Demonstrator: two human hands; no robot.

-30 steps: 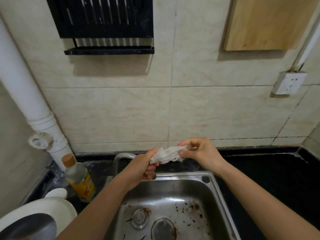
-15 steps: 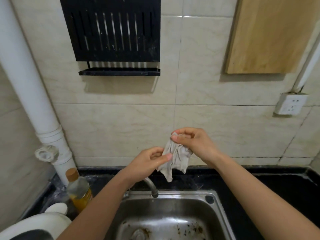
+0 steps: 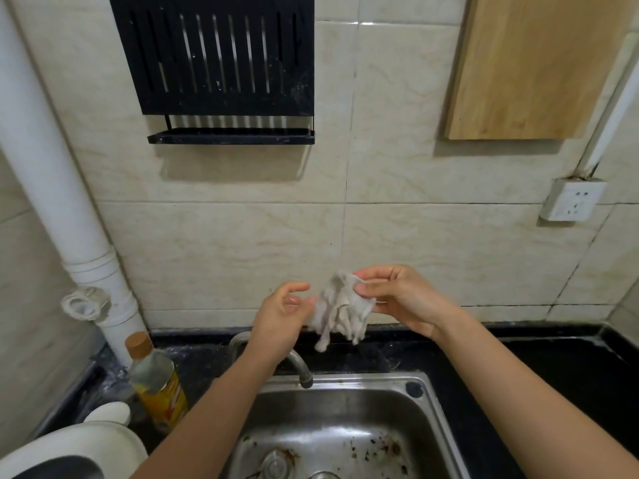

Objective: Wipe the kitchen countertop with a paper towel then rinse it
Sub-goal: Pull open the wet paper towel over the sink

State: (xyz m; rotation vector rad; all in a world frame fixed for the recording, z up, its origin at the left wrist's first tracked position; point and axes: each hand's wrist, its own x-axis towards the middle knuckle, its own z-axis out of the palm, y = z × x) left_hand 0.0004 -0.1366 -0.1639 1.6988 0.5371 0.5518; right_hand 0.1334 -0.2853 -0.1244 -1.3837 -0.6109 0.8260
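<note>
Grey paper towel [image 3: 340,311], pinched in right hand [image 3: 401,299]

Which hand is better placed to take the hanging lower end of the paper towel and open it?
Probably the left. The left hand is free, fingers relaxed, close beside the paper towel; the right hand is busy pinching its top.

Soft overhead light, wide-angle edge distortion

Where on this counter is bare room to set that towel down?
The black countertop right of the sink, up to the corner, looks bare. Left is crowded: a bottle, a white appliance and the white pipe. The strip behind the faucet is narrow.
</note>
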